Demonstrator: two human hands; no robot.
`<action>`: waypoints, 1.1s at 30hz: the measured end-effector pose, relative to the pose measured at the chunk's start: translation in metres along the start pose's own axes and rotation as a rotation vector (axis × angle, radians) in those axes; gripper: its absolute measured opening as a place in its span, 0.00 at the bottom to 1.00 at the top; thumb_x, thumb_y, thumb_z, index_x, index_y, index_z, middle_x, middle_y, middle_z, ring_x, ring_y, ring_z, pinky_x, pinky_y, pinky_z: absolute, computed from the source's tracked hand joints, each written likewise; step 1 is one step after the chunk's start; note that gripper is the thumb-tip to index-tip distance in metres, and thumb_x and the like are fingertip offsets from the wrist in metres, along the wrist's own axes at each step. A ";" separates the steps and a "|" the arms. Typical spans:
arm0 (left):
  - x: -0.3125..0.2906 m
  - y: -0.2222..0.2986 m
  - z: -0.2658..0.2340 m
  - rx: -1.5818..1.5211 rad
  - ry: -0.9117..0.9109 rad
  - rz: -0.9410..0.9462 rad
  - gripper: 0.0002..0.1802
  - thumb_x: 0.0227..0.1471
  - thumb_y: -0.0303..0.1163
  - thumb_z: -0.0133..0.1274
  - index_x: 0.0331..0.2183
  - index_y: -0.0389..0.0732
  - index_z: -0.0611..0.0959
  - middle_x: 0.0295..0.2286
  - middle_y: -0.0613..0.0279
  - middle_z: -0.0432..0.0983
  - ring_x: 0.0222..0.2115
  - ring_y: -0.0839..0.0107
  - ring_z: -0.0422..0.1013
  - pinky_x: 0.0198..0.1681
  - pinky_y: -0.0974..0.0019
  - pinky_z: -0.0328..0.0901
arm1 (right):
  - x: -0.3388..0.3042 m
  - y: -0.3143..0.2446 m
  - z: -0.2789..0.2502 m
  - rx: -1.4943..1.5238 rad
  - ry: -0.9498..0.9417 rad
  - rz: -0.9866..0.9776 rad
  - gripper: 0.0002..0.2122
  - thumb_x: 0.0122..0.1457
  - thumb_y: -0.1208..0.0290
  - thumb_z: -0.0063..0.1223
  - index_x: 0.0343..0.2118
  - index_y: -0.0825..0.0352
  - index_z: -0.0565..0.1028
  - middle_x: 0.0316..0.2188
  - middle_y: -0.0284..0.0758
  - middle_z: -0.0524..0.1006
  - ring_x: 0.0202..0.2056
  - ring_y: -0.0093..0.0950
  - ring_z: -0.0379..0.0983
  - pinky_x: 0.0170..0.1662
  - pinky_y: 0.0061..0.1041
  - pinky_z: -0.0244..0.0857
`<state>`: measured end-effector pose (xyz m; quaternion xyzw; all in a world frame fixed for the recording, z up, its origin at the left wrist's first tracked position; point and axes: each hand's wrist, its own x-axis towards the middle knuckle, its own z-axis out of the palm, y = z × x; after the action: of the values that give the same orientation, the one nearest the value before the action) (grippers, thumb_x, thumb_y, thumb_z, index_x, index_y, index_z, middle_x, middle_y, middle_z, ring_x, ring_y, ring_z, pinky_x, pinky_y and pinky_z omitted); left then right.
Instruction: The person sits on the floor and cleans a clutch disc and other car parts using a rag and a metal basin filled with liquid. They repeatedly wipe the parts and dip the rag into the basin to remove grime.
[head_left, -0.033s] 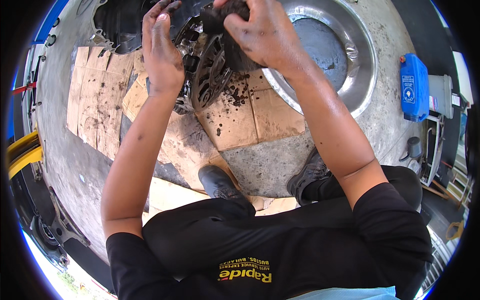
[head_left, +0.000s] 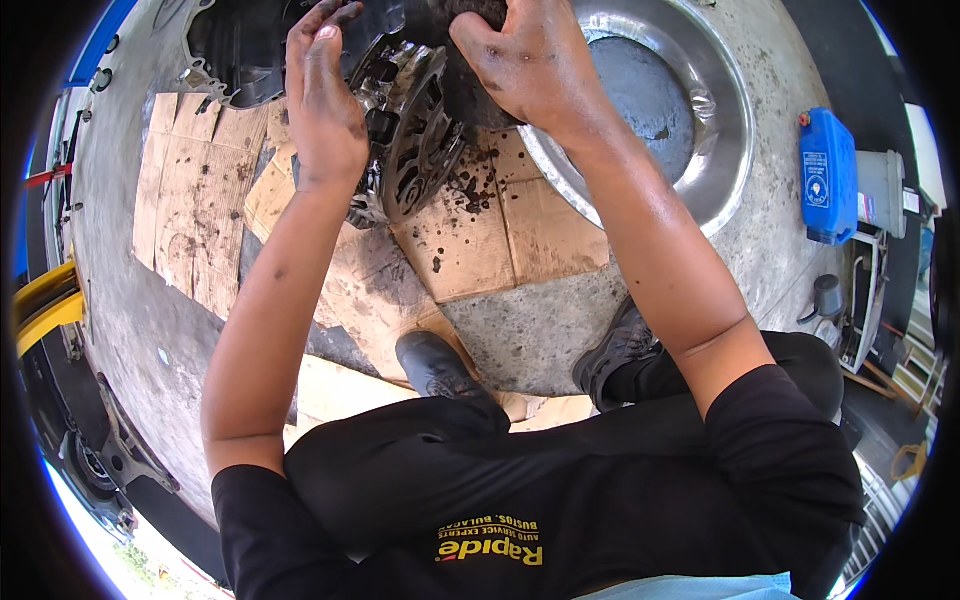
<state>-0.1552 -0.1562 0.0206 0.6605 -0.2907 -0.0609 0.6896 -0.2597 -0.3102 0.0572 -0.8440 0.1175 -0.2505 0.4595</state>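
Head cam: R hand is curled round a dark rag, thumb bent in, other fingertips mostly hidden. L hand is up at the left side of a greasy metal engine part, fingers loosely bent, thumb up; can't tell if it grips anything. Part stands tilted btwn the hands, on stained cardboard w/ black bits scattered nearby. Big black metal pan just beyond L hand. Round metal basin w/ dark liquid sits beside R wrist. Blue jug far right, on the concrete floor.
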 end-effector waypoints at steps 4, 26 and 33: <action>0.007 -0.006 0.004 -0.005 0.025 -0.078 0.24 0.67 0.40 0.36 0.57 0.36 0.70 0.51 0.56 0.73 0.52 0.70 0.69 0.57 0.66 0.60 | -0.005 0.025 0.054 -0.176 -0.026 -0.490 0.08 0.57 0.71 0.59 0.40 0.63 0.77 0.42 0.40 0.75 0.46 0.38 0.74 0.54 0.38 0.67; 0.015 -0.002 0.011 0.569 -0.199 -0.289 0.17 0.64 0.35 0.46 0.47 0.35 0.80 0.33 0.49 0.81 0.33 0.58 0.76 0.43 0.61 0.67 | 0.059 0.094 0.020 -0.424 -0.094 -0.178 0.07 0.52 0.72 0.57 0.32 0.68 0.78 0.33 0.47 0.76 0.40 0.46 0.73 0.45 0.40 0.67; 0.007 -0.016 -0.004 0.486 -0.157 -0.255 0.16 0.65 0.34 0.48 0.48 0.36 0.81 0.27 0.60 0.79 0.21 0.73 0.67 0.32 0.67 0.64 | 0.038 0.084 0.038 -0.090 0.082 -0.233 0.09 0.56 0.70 0.53 0.39 0.66 0.78 0.36 0.46 0.75 0.39 0.42 0.75 0.46 0.40 0.69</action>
<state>-0.1428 -0.1575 0.0082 0.8309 -0.2639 -0.1264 0.4732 -0.2051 -0.3457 -0.0178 -0.8606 0.0484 -0.3310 0.3839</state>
